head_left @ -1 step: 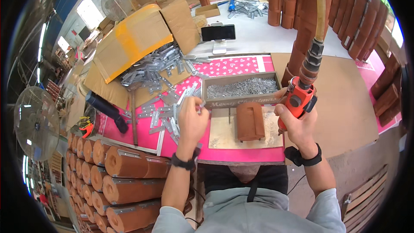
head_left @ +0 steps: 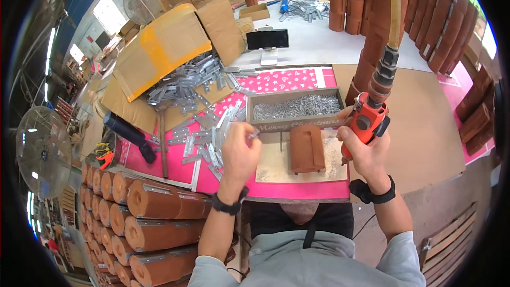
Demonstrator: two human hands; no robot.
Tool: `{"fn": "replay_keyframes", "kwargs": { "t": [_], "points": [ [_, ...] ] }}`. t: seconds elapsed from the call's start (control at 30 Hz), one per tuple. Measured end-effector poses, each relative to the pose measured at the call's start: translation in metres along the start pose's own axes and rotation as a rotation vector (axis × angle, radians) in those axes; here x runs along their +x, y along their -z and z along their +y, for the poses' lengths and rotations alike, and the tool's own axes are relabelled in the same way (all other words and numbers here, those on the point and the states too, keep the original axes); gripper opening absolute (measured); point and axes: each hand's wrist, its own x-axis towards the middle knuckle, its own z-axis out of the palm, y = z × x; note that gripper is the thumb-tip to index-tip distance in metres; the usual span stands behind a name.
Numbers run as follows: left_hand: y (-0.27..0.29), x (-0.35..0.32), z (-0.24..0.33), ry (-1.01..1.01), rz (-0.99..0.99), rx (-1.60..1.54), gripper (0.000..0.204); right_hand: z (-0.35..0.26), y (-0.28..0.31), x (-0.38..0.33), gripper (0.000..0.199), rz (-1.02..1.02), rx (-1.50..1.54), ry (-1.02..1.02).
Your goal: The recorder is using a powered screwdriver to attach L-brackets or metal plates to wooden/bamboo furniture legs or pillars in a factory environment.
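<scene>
My right hand [head_left: 367, 149] grips a red air screwdriver [head_left: 366, 119], nose down, with a yellowish hose [head_left: 394, 10] running up from it. My left hand [head_left: 240, 148] is closed, thumb and fingers pinching a small piece of metal [head_left: 255, 134] whose kind I cannot make out. Between my hands, a short brown wooden cylinder [head_left: 306, 150] with a slotted, stepped top rests on a pale wooden board [head_left: 268, 167]. Just beyond it stands a wooden tray [head_left: 340, 95] full of small screws [head_left: 295, 107]. Flat grey metal hinges [head_left: 196, 141] lie loose left of my left hand.
A cardboard box [head_left: 159, 50] spills metal hinges on the left, near a hammer [head_left: 162, 143] and a black cylinder [head_left: 130, 137]. A phone [head_left: 267, 39] stands behind the tray. Brown cylinders [head_left: 164, 199] are stacked at lower left; more stand [head_left: 431, 21] at far right.
My left hand has moved slightly to the right and nearer to me, and the small metal piece in its fingers now shows more. My right hand stays almost in place.
</scene>
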Motion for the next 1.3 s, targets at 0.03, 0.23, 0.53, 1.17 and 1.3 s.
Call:
{"fn": "replay_keyframes", "kwargs": {
  "t": [0.03,0.23,0.53,1.17,1.3],
  "points": [
    [0.004,-0.013,0.017,-0.136,0.112,-0.189,0.016,-0.002,-0.001,0.001,0.04,-0.005,-0.003,-0.001],
    [-0.024,-0.04,0.053,-0.635,-0.102,-0.285,0.012,-0.002,-0.01,0.001,0.035,0.047,0.095,-0.029],
    [-0.007,-0.055,0.073,-0.679,-0.131,-0.103,0.013,-0.001,-0.011,0.001,0.03,0.064,0.13,-0.027],
    [-0.026,-0.006,0.047,-0.589,-0.384,-0.161,0.024,-0.004,-0.016,0.007,0.031,0.054,0.133,-0.011],
    [-0.024,-0.005,0.046,-0.551,-0.388,-0.245,0.021,-0.001,-0.015,0.01,0.032,0.065,0.113,0.002]
  ]
}}
